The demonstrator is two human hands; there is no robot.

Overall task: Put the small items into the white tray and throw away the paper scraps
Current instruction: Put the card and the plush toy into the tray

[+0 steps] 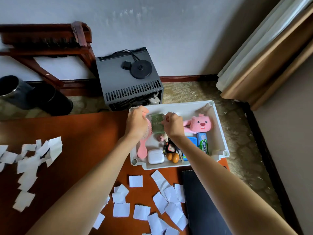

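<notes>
The table (76,133) fills your lower left. The white tray (186,108) sits on its far right corner, at about 1 o'clock from the middle of your view, probably so both arms can reach in without crossing the paper. The paper scraps (135,181) lie loose in two patches, one at 9 o'clock and one at 6 o'clock (none of them gathered yet, as far as I can judge).

Your left hand (136,123) and right hand (172,125) are close together over the far-left part of the tray. Each is curled on a side edge of the green packet (157,123), the right one plainly pinching. The left one's grip is partly hidden behind its own knuckles.

Holding it by both edges keeps the packet flat, printed face up, so you can lower it into the gap between the pink hairbrush (142,150) and the pink plush (199,123). Its long axis runs from 12 to 6 o'clock, almost parallel with the brush, whose handle points toward 6 o'clock. The gum pack (203,143) at 3 o'clock in the tray lies the same way, so setting the packet down as it is oriented looks like the tidiest fit.
</notes>
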